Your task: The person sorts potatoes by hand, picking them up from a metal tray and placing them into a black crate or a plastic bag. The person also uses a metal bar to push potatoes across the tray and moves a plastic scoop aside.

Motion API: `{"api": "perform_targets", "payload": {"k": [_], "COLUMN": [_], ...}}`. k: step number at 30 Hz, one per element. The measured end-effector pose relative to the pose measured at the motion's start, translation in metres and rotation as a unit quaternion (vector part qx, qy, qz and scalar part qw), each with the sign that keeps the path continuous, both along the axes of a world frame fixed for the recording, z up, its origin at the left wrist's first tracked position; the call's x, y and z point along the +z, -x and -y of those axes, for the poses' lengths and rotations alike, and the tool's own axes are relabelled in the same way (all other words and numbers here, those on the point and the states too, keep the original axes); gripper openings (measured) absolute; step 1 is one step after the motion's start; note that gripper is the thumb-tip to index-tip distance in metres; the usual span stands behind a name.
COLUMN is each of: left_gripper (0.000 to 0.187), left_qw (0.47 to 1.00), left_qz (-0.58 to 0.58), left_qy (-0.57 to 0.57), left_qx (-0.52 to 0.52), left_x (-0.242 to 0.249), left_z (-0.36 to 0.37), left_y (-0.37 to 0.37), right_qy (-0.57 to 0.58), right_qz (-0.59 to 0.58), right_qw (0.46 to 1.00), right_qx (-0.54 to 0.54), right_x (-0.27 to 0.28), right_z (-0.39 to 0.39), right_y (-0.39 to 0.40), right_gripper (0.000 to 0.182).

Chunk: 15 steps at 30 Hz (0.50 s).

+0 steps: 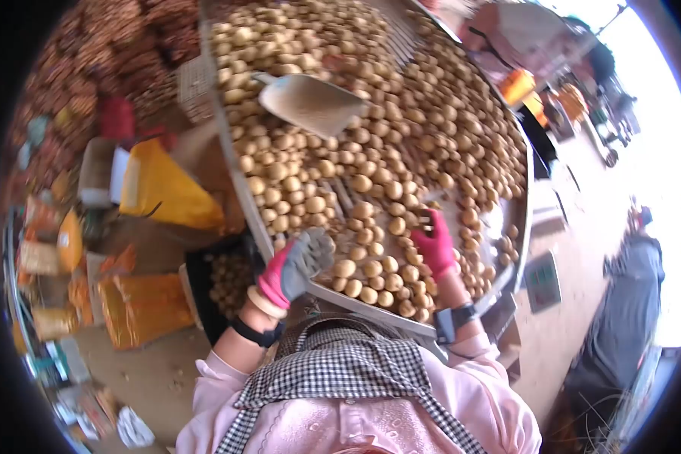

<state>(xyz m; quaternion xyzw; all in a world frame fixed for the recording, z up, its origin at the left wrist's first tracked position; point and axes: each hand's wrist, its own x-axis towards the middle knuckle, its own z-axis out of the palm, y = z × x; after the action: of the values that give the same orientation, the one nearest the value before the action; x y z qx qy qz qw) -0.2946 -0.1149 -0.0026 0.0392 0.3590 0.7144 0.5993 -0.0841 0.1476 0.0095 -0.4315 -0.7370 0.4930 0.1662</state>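
Small round tan fruits that look like longans (362, 183) cover a metal sorting table (239, 163) in front of me. My left hand (304, 261), in a pink glove with a grey coating, is over the table's near left rim with its fingers curled in; I cannot tell what is inside them. Among the fruits near the front right, my right hand (436, 244) wears a pink glove, its thumb and fingers apart and the tips beside several fruits. A metal scoop (310, 102) lies on the heap farther back.
Below the table's left side is a black bin (201, 291) holding more fruits. A yellow bag (163, 189) and an orange sack (140, 310) are on the floor at left. Another person (518, 38) stands beyond the far right rim. A scale-like flat panel (543, 281) is at right.
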Motion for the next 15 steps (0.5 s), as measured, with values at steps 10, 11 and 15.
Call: {"api": "perform_targets", "payload": {"k": [10, 11, 15], "left_gripper": [0.033, 0.035, 0.036], "left_qw": [0.928, 0.93, 0.927], "left_qz": [0.369, 0.362, 0.374], "left_qy": [0.0, 0.014, -0.021], "left_qx": [0.05, 0.055, 0.002], "left_x": [-0.013, -0.012, -0.014], "left_z": [-0.03, -0.032, -0.046], "left_y": [-0.047, -0.048, -0.061], "right_qy": [-0.221, -0.221, -0.28], "right_qz": [0.024, 0.048, 0.169], "right_qw": [0.973, 0.973, 0.943], "right_qx": [0.053, 0.035, 0.067], "right_x": [-0.004, -0.009, -0.047], "right_z": [-0.014, -0.039, -0.104], "right_y": [0.002, 0.004, 0.033], "right_gripper": [0.037, 0.036, 0.045]}}
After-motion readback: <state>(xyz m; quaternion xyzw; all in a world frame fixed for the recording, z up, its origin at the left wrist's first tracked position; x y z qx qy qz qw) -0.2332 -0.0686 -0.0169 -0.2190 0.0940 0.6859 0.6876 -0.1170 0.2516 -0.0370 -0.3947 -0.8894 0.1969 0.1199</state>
